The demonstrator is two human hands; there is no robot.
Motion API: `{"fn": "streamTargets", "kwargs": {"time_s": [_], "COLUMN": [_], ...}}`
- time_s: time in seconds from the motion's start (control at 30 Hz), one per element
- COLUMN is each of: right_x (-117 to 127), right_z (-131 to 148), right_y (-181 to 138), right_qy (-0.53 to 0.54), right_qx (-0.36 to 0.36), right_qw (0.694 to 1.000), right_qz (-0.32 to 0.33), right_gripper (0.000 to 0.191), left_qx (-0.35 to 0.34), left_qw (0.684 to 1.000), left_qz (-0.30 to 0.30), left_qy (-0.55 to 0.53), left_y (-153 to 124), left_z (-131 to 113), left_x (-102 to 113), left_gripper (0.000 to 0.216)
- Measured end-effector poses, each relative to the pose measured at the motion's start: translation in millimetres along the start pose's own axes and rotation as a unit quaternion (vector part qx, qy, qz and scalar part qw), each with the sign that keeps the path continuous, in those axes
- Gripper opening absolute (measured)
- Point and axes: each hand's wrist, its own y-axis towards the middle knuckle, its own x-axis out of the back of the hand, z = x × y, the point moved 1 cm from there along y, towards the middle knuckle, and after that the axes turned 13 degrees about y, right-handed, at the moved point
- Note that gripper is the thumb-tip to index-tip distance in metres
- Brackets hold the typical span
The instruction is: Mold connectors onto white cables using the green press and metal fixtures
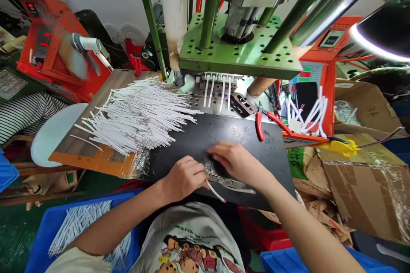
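My left hand (185, 178) is closed in a pinch on a short white cable piece (215, 191) at the near edge of the black work plate (224, 136). My right hand (237, 163) lies over a small metal fixture (221, 175) on that plate, fingers curled down onto it; what they hold is hidden. More white cable ends stick out from under the right hand. A big heap of cut white cable pieces (137, 115) lies to the left on a wooden board.
A green press (237, 53) stands behind the plate with white cables (218, 87) hanging in its mould. Red-handled pliers (267, 121) lie at the right. Orange machines, cardboard boxes (361, 179), blue bins (57, 226) with more cables, and another person's striped sleeve (25, 115) surround me.
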Motion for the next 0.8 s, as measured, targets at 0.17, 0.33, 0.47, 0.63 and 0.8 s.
{"fn": "streamTargets", "kwargs": {"time_s": [0.17,0.33,0.47,0.63,0.8], "right_x": [3,-1,1,-17,-51], "right_z": [4,8,-1,-10,-11], "right_y": [100,102,26,-64,-90], "right_qy": [-0.158,-0.179,-0.166,0.075,0.091], "right_qx": [-0.119,-0.130,-0.164,-0.069,0.040], "right_qw": [0.975,0.972,0.970,0.978,0.962], "right_qz": [-0.099,-0.073,-0.073,-0.184,-0.254], "right_gripper": [0.021,0.020,0.018,0.009,0.007], "left_qx": [0.055,0.071,0.033,0.138,0.317], "left_qw": [0.974,0.945,0.990,0.966,0.860], "left_qz": [0.110,0.142,0.024,-0.134,-0.119], "left_qy": [0.189,0.286,0.137,-0.173,-0.381], "left_y": [23,36,33,25,3], "left_z": [61,99,81,48,29], "left_x": [25,27,37,66,45], "left_gripper": [0.013,0.019,0.019,0.011,0.023]}}
